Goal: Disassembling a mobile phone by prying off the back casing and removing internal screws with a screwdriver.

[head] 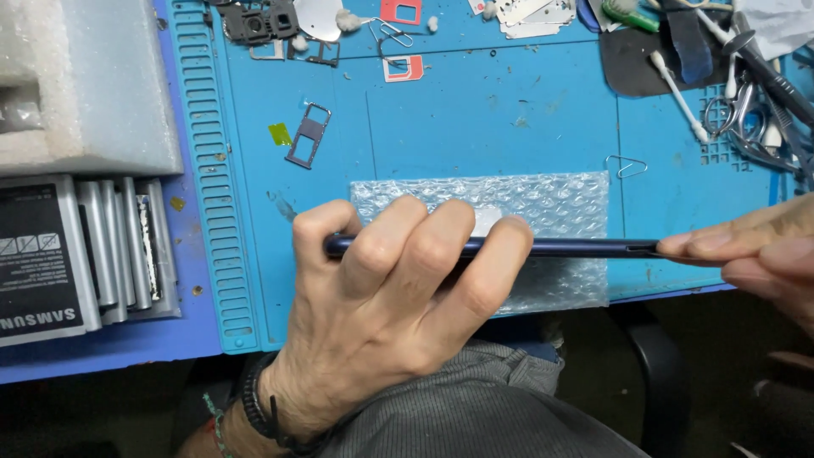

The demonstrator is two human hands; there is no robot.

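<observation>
My left hand [386,297] grips a thin dark blue phone [577,248], held edge-on and level above a sheet of bubble wrap [543,203] on the blue work mat [492,127]. Its fingers curl over the phone's left half. My right hand [755,250] pinches the phone's right end between fingertips and thumb. A small slot shows in the phone's edge close to those fingertips. A purple card tray [308,136] lies on the mat above my left hand.
Several flat batteries [76,250] stand in a row at the left under a grey foam block [85,85]. Card trays, small parts and a paper clip [626,166] lie on the mat. Tweezers, scissors and cotton swabs [746,93] crowd the far right corner.
</observation>
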